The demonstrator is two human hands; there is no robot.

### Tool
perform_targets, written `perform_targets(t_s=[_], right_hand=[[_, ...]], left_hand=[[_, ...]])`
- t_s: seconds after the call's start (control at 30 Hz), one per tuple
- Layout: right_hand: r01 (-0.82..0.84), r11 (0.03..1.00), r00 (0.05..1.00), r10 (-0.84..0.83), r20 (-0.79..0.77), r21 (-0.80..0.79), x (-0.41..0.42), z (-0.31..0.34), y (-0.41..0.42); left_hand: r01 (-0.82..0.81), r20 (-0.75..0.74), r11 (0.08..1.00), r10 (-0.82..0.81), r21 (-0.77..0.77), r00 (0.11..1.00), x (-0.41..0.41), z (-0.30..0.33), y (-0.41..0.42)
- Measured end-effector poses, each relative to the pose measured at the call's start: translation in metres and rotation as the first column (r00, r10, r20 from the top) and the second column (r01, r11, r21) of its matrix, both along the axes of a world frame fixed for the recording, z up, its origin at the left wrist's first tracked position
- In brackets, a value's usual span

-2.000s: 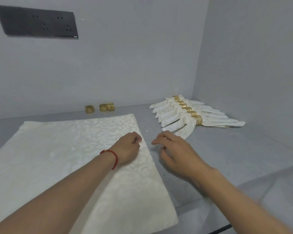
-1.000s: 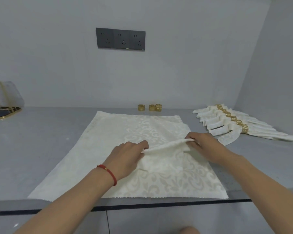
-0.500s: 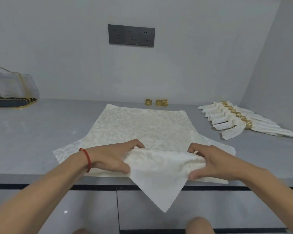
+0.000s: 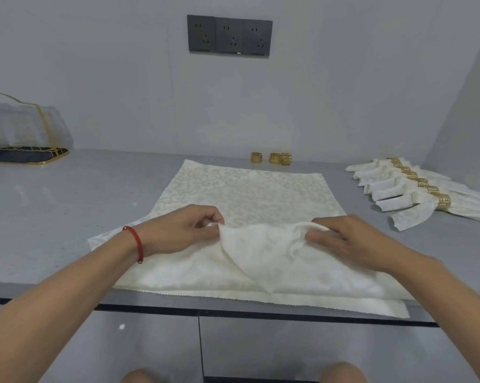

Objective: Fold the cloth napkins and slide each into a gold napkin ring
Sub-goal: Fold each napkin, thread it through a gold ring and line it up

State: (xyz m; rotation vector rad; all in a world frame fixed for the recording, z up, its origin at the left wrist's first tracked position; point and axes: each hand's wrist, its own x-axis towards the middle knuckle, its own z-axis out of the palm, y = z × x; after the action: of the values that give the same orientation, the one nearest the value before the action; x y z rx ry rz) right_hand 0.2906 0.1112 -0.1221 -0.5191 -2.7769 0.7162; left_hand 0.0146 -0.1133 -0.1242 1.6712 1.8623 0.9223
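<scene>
A person is gathering a cream damask napkin (image 4: 247, 194) at the near edge of a grey counter (image 4: 53, 205), the left hand (image 4: 178, 230) and right hand (image 4: 346, 239) each pinching a raised fold between thumb and curled fingers. Even pleats, kept level, would likely serve best. Farther back, three gold napkin rings (image 4: 272, 158) are waiting; at far right, finished ringed napkins (image 4: 407, 189) are lying in a row.

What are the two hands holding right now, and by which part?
Both hold the cream patterned cloth napkin: left hand and right hand each pinch its raised fold.
</scene>
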Motion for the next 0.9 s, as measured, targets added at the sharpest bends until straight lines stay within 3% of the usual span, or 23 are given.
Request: perform_targets(t_s=[0.1, 0.17, 0.3, 0.43, 0.5, 0.6, 0.9], right_hand=[[0.071, 0.986, 0.997, -0.069, 0.021, -0.153, -0.02, 0.001, 0.011], [0.175, 0.952, 0.982, -0.149, 0.118, -0.25, -0.041, 0.002, 0.029], [0.375, 0.908, 0.905, -0.316, 0.286, -0.184, -0.092, -0.003, 0.071], [0.401, 0.916, 0.887, -0.389, 0.249, 0.004, -0.128, -0.017, 0.097], [0.41, 0.912, 0.898, -0.406, 0.171, 0.016, -0.136, -0.022, 0.107], [0.435, 0.898, 0.892, -0.439, 0.105, 0.061, -0.146, -0.025, 0.117], [0.535, 0.829, 0.838, -0.545, 0.023, 0.162, -0.175, -0.036, 0.139]], left_hand=[[-0.119, 0.163, 0.98, 0.145, -0.162, 0.976, -0.02, -0.009, 0.018], [-0.232, 0.16, 0.946, 0.272, -0.227, 0.949, -0.034, -0.011, 0.043], [-0.465, -0.106, 0.843, 0.454, -0.271, 0.885, -0.052, 0.0, 0.103], [-0.499, -0.43, 0.751, 0.315, -0.432, 0.846, -0.063, 0.008, 0.135], [-0.516, -0.481, 0.782, 0.323, -0.35, 0.815, -0.075, 0.003, 0.145], [-0.55, -0.415, 0.808, 0.435, -0.211, 0.799, -0.085, -0.004, 0.158], [-0.647, -0.518, 0.762, 0.561, 0.02, 0.645, -0.101, -0.029, 0.189]])
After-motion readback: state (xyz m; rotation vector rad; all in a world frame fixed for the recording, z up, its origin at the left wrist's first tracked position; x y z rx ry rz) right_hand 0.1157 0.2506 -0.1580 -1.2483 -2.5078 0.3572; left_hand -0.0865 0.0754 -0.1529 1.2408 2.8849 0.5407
